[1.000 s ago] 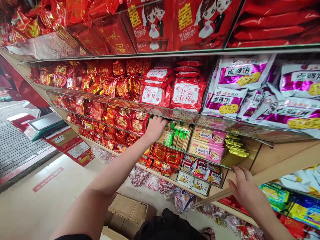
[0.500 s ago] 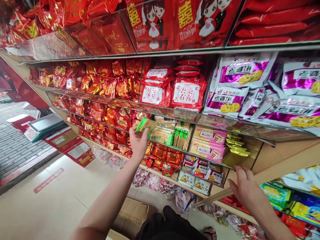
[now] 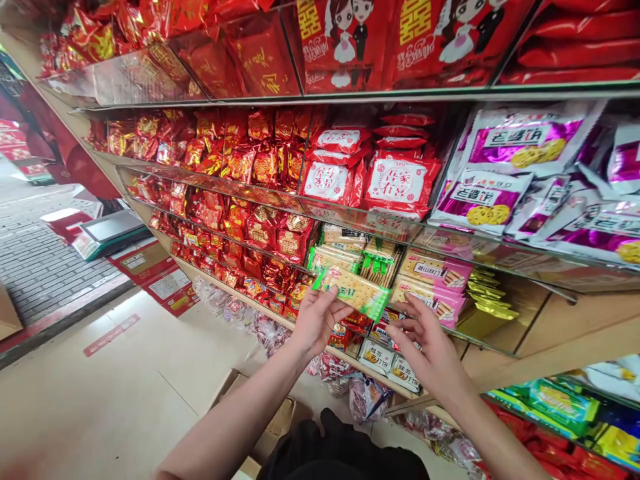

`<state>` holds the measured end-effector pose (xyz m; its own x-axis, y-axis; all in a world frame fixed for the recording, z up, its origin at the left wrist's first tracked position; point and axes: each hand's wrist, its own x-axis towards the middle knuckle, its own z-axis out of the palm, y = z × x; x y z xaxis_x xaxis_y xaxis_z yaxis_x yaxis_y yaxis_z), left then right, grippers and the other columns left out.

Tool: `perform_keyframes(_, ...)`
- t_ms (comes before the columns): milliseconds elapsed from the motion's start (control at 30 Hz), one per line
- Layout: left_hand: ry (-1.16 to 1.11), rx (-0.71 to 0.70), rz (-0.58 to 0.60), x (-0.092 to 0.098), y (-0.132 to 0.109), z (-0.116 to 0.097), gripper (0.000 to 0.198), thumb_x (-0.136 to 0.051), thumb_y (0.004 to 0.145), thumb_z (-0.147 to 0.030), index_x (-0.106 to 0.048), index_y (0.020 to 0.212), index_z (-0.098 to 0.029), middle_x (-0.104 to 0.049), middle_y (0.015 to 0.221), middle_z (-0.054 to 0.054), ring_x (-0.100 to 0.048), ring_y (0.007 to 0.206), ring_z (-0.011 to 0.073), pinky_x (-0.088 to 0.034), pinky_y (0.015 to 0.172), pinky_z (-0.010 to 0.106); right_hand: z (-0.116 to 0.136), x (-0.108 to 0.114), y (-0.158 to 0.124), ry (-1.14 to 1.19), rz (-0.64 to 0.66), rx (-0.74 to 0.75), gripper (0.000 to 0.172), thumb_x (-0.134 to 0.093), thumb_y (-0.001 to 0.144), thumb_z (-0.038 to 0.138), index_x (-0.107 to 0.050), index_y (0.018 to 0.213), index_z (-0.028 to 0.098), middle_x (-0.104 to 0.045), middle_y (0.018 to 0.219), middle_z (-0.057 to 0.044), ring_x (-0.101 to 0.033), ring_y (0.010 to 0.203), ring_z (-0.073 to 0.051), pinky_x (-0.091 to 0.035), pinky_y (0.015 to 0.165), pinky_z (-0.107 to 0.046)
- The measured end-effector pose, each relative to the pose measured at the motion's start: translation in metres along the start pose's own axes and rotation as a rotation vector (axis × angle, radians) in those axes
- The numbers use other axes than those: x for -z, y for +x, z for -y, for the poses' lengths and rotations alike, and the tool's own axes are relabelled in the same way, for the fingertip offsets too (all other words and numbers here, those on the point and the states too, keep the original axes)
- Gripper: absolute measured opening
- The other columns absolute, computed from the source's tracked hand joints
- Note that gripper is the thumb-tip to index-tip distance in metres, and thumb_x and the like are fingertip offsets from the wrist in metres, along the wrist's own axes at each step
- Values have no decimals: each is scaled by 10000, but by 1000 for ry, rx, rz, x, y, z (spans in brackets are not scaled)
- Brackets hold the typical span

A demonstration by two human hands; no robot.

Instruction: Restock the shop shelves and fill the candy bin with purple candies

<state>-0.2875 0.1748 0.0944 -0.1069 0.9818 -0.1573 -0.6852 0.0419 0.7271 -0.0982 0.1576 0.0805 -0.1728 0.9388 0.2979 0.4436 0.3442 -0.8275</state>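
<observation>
In my left hand (image 3: 320,319) is a green-and-cream packet of crackers (image 3: 354,292), gripped at its left end and held out in front of the shelf. My right hand (image 3: 425,337) is just to the right of the packet, fingers apart and curved, with nothing in it. Behind the packet, similar green cracker packets (image 3: 334,259) lie in a glass-fronted compartment. Beside them stand thin biscuit sticks with green wrapping (image 3: 379,261). Pink-and-cream cracker packets (image 3: 434,270) are stacked behind my right fingers.
Red-wrapped sweets (image 3: 263,227) fill the shelf compartments to the left. Purple-and-white biscuit packets (image 3: 493,200) lie at upper right, above gold packets (image 3: 493,293). Glass dividers and a wooden shelf edge (image 3: 520,353) border the compartments. A cardboard box (image 3: 283,417) and bagged goods (image 3: 367,400) are on the floor.
My left hand has drawn the cracker packet toward me and to the right. My right hand has left the shelf edge and moved left, close to the packet. The view has shifted slightly.
</observation>
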Motion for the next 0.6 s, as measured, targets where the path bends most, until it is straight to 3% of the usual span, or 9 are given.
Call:
perform_keyframes(67,-28,54,-24,0,-9,7,267,-724,658,-224,-467,713,-174,-667,726,36,-668,663,194,-541,641,325,6,-11,10,18,36,35,593,-478,840,443,-283,1335,181,-514,1220,-160,-603,908,-193,-535,704,-328)
perform_keyframes(133,-64,64,-92,5,-15,12,265,-708,682,-229,-449,701,-177,-668,707,30,-669,650,185,-537,616,294,7,-15,19,-94,88,114,491,-459,856,427,-389,1271,174,-530,1195,-147,-579,972,-212,-522,760,-353)
perform_keyframes(300,-149,38,-371,34,-34,16,187,-621,772,-208,-436,746,-194,-663,666,-21,-647,560,118,-513,555,209,15,-16,56,-430,134,544,341,-391,900,317,-523,1158,137,-507,1226,-160,-477,1133,-259,-422,946,-444)
perform_keyframes(400,-165,85,-486,46,-52,19,111,-586,801,-211,-489,851,-191,-676,693,3,-656,559,130,-507,526,205,32,-26,94,-619,184,691,347,-348,900,216,-520,1175,94,-447,1305,-192,-402,1213,-294,-371,983,-478)
perform_keyframes(500,-177,109,-530,48,-65,21,116,-560,819,-214,-511,918,-180,-685,715,25,-664,575,143,-521,547,224,52,-42,134,-857,244,634,425,-288,875,106,-430,1270,37,-373,1373,-209,-366,1246,-320,-355,981,-464)
perform_keyframes(600,-197,113,-517,49,-66,20,152,-559,820,-233,-521,955,-174,-690,736,37,-671,609,156,-537,588,249,63,-56,164,-1000,284,480,460,-233,847,41,-415,1267,-5,-532,1204,-244,-559,1047,-306,-458,832,-411)
